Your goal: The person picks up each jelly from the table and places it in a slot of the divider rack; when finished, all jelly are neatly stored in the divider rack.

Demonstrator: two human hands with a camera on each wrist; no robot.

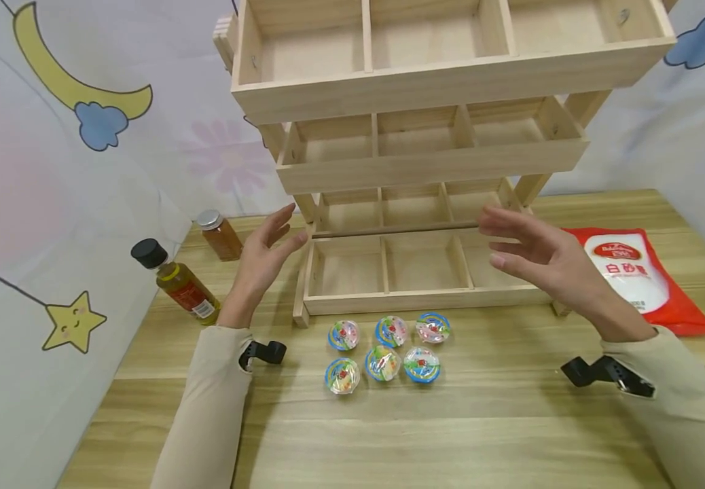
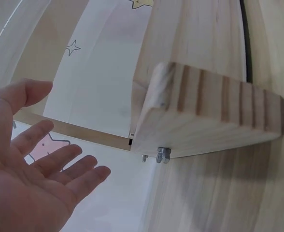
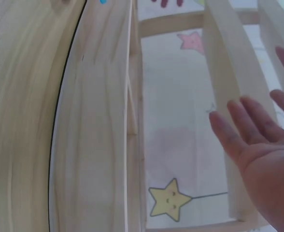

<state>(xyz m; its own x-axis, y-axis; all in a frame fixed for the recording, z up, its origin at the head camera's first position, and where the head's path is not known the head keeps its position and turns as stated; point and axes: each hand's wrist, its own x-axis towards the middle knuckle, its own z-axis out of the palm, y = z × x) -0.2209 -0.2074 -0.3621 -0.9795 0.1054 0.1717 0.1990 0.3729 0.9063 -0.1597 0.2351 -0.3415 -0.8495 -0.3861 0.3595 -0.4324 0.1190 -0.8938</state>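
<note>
A tiered wooden rack [image 1: 420, 302] with divided compartments stands at the back of the table. My left hand [image 1: 265, 255] is raised beside its left end, fingers spread and relaxed, holding nothing. In the left wrist view that hand [image 2: 40, 164] faces palm up near the rack's side foot [image 2: 205, 116]. On the other side, my right hand [image 1: 532, 255] hovers in front of the lower right compartments, fingers loosely bent around air. The right wrist view shows this hand [image 3: 267, 140] beside the rack's slats [image 3: 234, 72]. Several small lidded cups, including one jelly cup [image 1: 382, 363], lie before the rack.
To the left stand an oil bottle [image 1: 189, 291] with a black cap and a jar [image 1: 221, 238] with a silver lid. A red and white bag [image 1: 630, 272] lies at the right, behind my right wrist. Patterned cloth [image 1: 41, 224] covers the walls behind.
</note>
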